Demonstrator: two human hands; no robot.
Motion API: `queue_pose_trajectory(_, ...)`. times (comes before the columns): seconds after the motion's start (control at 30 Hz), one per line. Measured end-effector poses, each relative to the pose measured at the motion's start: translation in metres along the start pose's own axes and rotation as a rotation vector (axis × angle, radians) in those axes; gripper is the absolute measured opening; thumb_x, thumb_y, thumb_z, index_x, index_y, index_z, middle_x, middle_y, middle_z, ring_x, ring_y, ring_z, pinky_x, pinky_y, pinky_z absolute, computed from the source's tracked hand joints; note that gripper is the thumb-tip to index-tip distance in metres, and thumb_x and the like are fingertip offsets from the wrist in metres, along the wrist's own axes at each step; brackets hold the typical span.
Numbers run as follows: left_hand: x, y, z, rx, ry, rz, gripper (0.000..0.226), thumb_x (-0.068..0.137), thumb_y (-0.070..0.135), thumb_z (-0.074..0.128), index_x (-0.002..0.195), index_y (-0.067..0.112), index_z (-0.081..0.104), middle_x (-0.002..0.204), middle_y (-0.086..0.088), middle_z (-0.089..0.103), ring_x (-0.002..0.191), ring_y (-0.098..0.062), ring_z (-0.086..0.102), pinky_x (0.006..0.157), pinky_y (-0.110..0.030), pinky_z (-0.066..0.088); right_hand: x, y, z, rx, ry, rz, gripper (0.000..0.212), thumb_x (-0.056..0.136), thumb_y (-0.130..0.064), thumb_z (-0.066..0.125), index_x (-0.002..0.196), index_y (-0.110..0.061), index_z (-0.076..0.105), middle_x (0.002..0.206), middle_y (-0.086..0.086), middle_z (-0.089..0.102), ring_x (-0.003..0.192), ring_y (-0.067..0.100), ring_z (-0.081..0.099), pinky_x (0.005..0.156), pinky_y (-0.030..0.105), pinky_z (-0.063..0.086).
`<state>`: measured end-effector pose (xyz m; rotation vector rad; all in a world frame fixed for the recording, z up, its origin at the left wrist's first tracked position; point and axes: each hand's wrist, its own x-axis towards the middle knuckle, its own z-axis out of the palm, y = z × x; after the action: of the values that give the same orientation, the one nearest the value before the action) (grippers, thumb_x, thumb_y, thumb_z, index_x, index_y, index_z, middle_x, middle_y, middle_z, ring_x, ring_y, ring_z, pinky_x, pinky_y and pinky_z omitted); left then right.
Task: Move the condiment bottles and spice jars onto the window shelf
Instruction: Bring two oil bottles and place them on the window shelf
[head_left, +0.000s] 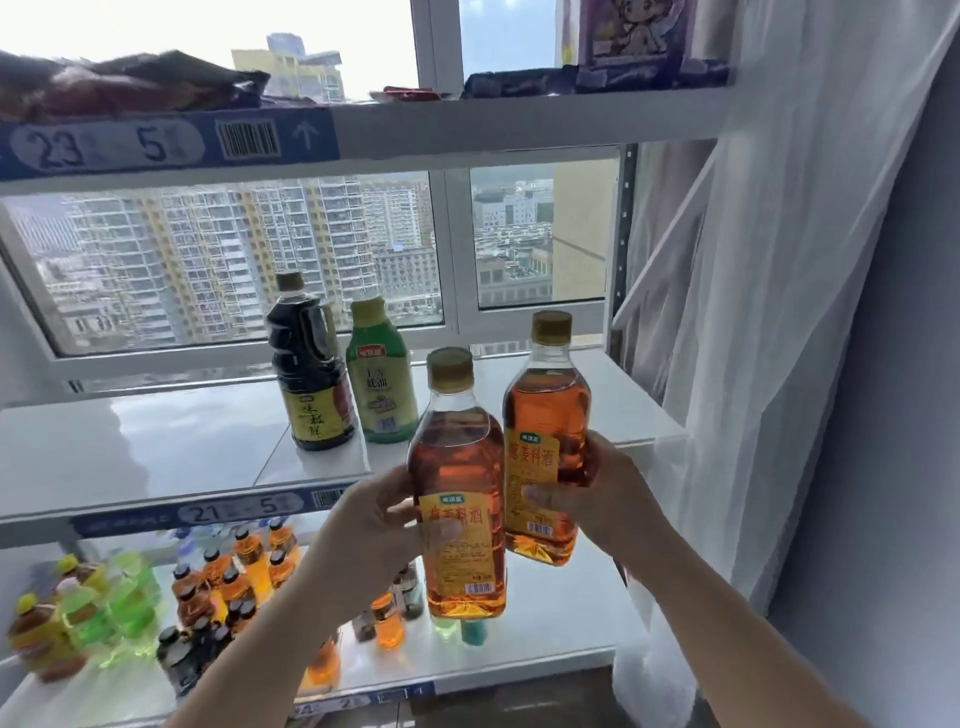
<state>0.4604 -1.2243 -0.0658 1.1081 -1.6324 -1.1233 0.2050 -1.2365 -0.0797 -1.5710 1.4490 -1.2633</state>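
Observation:
My left hand (379, 525) grips an amber cooking-wine bottle (460, 467) with a gold cap and yellow label. My right hand (597, 493) grips a second, matching amber bottle (545, 415), held a little higher and to the right. Both bottles are upright in the air in front of the white window shelf (156, 447). On that shelf stand a dark soy-sauce bottle (311, 374) and, touching its right side, a pale green bottle (382, 379).
The lower shelf (561, 623) carries several small orange, green and dark bottles (223, 587) at its left and middle. An upper shelf (467, 124) holds dark packets and a purple box. A white curtain (779, 312) hangs along the right.

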Motion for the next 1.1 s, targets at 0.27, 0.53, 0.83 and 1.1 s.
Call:
queue_pose_trajectory(0.27,0.094,-0.019,-0.033,-0.085,-0.071,0.054,0.05,0.074,0.008,0.084,0.122,0.01,0.07,0.115,-0.008,0.077,0.11,-0.03,0.073,0.083,-0.039,0.063,0.11,0.021,0.028,0.045,-0.008,0.006,0.047,0.071,-0.021,0.089,0.112,-0.029,0.068,0.104,-0.009,0.079,0.095,0.016,0.076,0.091,0.051,0.06)
queue_pose_trajectory(0.53,0.159,-0.037,-0.057,0.031,-0.066,0.062,0.039,0.083,0.006,0.081,0.119,0.017,0.071,0.112,0.002,0.078,0.105,-0.014,0.074,0.074,-0.019,0.06,0.186,0.034,0.045,0.057,-0.055,0.014,0.043,0.079,-0.017,0.085,0.116,-0.027,0.067,0.106,-0.011,0.078,0.097,0.012,0.075,0.088,0.039,0.059)
queue_pose_trajectory(0.83,0.196,-0.049,-0.052,0.043,-0.029,0.049,0.038,0.083,0.013,0.082,0.118,0.023,0.072,0.112,0.006,0.078,0.106,-0.013,0.074,0.081,-0.028,0.062,0.25,0.057,0.045,0.089,-0.144,0.052,0.048,0.077,-0.005,0.086,0.119,-0.019,0.065,0.107,-0.003,0.078,0.101,0.016,0.074,0.092,0.04,0.058)
queue_pose_trajectory(1.1,0.206,-0.054,-0.051,-0.021,0.016,0.058,0.039,0.081,0.013,0.081,0.119,0.014,0.071,0.111,0.0,0.079,0.103,-0.018,0.075,0.08,-0.026,0.061,0.291,0.073,0.05,0.121,-0.246,0.042,0.062,0.078,-0.008,0.086,0.129,-0.016,0.053,0.119,0.003,0.074,0.112,0.023,0.071,0.098,0.049,0.056)
